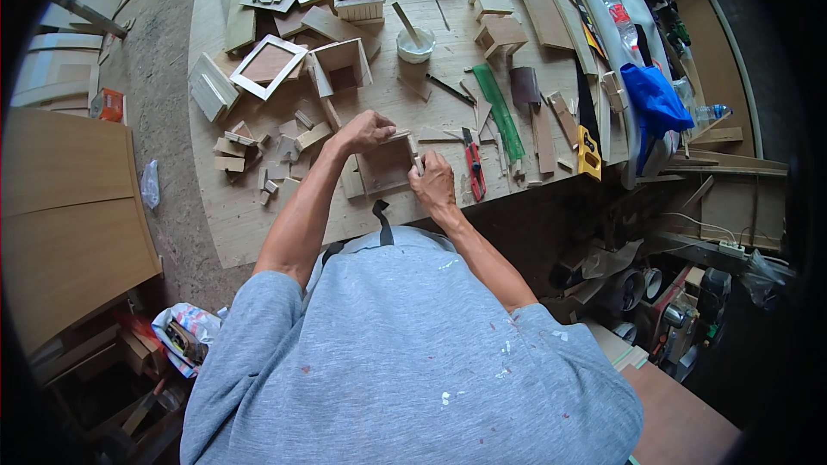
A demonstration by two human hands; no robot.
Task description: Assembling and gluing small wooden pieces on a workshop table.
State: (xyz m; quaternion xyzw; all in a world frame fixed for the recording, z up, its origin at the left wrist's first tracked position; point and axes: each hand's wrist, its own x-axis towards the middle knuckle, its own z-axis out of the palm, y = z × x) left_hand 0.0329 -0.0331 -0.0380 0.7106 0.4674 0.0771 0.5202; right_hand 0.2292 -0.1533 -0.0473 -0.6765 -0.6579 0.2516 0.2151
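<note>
A small open wooden box (385, 165) lies near the front edge of the worktable, its brown inside facing up. My left hand (366, 131) is bent over its far left corner, with the fingers closed on the far edge. At the right side my right hand (433, 181) is closed on the box's edge, against a short pale wood strip (417, 162). My palms hide the exact grip. Just right of my right hand lies a red utility knife (475, 165). Small wood offcuts (280, 151) are scattered left of my left forearm.
The plywood worktable (258, 228) carries a white-framed panel (268, 67), an open box (343, 67), a white cup with a stick (415, 45), a green strip (498, 112) and a yellow-handled saw (588, 155). A blue bag (655, 99) and a bottle (617, 13) sit at the right.
</note>
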